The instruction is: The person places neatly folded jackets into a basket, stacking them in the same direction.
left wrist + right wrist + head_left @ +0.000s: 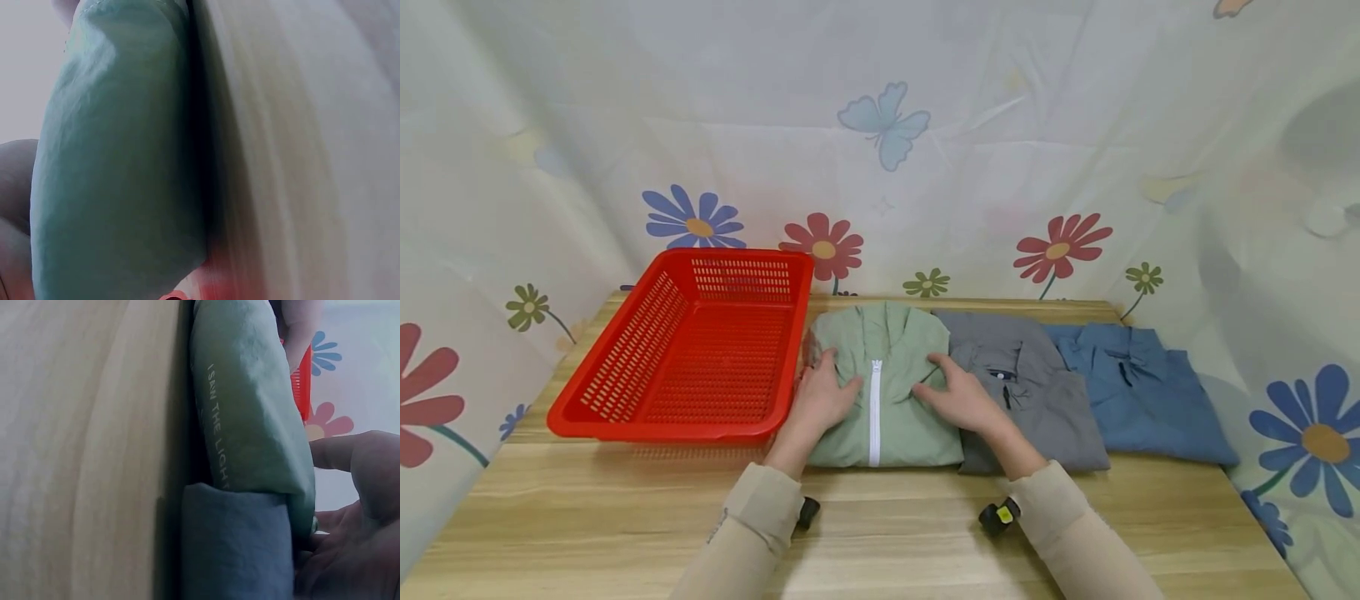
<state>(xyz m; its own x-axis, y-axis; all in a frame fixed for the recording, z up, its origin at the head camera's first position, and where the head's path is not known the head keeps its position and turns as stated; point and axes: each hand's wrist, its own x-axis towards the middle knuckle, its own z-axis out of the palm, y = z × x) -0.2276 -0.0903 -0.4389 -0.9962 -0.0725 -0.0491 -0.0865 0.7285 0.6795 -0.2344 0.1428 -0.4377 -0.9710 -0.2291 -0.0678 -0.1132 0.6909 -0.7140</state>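
A folded light green jacket [906,429] with a white zipper [875,412] lies on the wooden table, directly in front of me. On its left part rests my left hand [826,400], thumb toward the zipper and fingers near the side edge. My right hand [962,398] touches the right part, its thumb also pointing inward and its fingers loosely spread. Seen from the right wrist, the jacket's front fold [250,406] bears white lettering. A folded grey garment [1037,417] lies against the jacket's right side, partly under my right forearm.
A red plastic basket [561,417] with slotted walls stands left of the jacket, close to my left hand. Beyond the grey garment lies a folded blue garment [1157,408]. The table [895,533] ends at a flower-printed curtain [970,208] at the back and sides.
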